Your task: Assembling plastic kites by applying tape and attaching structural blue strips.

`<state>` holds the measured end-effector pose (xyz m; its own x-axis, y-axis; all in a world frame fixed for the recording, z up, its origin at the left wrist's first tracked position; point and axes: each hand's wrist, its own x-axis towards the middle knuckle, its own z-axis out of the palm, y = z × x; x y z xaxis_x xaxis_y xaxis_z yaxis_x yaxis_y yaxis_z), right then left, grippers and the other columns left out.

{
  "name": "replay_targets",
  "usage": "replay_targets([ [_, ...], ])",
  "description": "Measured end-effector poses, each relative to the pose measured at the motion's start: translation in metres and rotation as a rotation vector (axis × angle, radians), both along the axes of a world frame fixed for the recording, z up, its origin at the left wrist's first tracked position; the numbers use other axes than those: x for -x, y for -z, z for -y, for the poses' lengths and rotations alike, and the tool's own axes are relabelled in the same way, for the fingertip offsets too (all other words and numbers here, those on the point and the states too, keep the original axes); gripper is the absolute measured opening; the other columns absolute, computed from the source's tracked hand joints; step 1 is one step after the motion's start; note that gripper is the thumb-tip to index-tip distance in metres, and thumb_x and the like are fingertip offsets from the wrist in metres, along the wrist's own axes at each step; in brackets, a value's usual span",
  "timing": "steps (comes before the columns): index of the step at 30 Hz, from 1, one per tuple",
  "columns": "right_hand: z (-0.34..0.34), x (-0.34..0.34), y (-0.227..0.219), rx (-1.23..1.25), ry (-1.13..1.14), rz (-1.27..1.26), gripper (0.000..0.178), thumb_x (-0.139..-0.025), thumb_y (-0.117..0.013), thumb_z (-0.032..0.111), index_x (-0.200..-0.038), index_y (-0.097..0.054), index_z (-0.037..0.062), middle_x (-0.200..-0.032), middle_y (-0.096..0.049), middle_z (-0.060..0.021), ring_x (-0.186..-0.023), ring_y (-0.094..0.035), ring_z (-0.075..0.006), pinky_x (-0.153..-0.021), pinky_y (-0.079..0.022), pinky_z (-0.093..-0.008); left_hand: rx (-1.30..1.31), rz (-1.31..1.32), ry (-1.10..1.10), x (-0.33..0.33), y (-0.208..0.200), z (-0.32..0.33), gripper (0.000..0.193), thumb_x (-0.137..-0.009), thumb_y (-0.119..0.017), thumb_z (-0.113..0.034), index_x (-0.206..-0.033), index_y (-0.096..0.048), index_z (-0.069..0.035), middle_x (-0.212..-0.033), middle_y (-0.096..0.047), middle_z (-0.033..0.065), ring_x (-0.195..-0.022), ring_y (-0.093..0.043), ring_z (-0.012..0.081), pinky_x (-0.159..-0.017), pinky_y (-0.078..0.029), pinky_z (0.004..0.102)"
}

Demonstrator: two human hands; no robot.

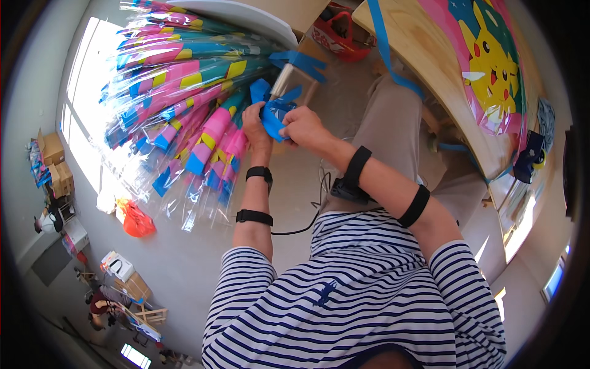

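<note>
My left hand (255, 125) and my right hand (302, 126) meet over a bunched blue strip (274, 118), both with fingers closed on it. The strip looks like flat cloth or plastic ribbon, folded over on itself. Just beyond my left hand fans a big pile of folded plastic sheets (203, 77), banded pink, blue, green and yellow with clear shiny ends. Another blue strip (301, 63) lies across the gathered end of the pile. Black bands circle both my forearms.
A wooden table (439, 101) stands at the right, bearing a pink and green sheet (499, 77) with a yellow cartoon figure. A long blue strip (382, 38) hangs at its edge. A red bag (341, 34) sits ahead, an orange bag (136, 219) at left. People work far left.
</note>
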<state>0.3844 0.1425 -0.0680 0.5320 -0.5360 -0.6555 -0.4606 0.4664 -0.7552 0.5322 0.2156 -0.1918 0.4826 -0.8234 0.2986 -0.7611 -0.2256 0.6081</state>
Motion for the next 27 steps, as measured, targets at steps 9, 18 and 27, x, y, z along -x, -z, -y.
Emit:
replay_targets([
  [9, 0.015, 0.084, -0.091, -0.041, -0.073, 0.044, 0.004, -0.081, -0.068, 0.004, -0.081, -0.069, 0.0004, -0.067, -0.064, -0.0031, -0.056, -0.059, -0.0093, -0.050, -0.046, -0.0251, -0.009, -0.065, -0.038, 0.000, 0.005, 0.000, 0.030, -0.074, -0.065, 0.003, -0.102, -0.068, -0.005, -0.098, -0.069, 0.0125, -0.095, -0.063, 0.0322, -0.085, -0.051, 0.0383],
  [18, 0.013, 0.199, -0.198, 0.036, -0.004, 0.127, 0.008, -0.085, -0.066, 0.005, -0.086, -0.068, -0.0024, -0.071, -0.061, -0.0002, -0.063, -0.055, -0.0051, -0.056, -0.044, -0.0219, -0.056, 0.039, -0.006, -0.003, 0.010, -0.001, 0.031, -0.075, -0.067, 0.002, -0.105, -0.069, -0.007, -0.102, -0.070, 0.0133, -0.098, -0.064, 0.0326, -0.088, -0.051, 0.0384],
  [27, -0.007, 0.252, -0.218, 0.079, 0.172, 0.152, 0.008, -0.083, -0.068, 0.004, -0.086, -0.067, -0.0030, -0.074, -0.062, 0.0014, -0.066, -0.052, -0.0024, -0.061, -0.041, -0.0195, -0.018, -0.134, -0.043, -0.012, 0.028, 0.002, 0.027, -0.079, -0.063, 0.002, -0.104, -0.069, -0.006, -0.098, -0.070, 0.0143, -0.094, -0.065, 0.0327, -0.084, -0.052, 0.0389],
])
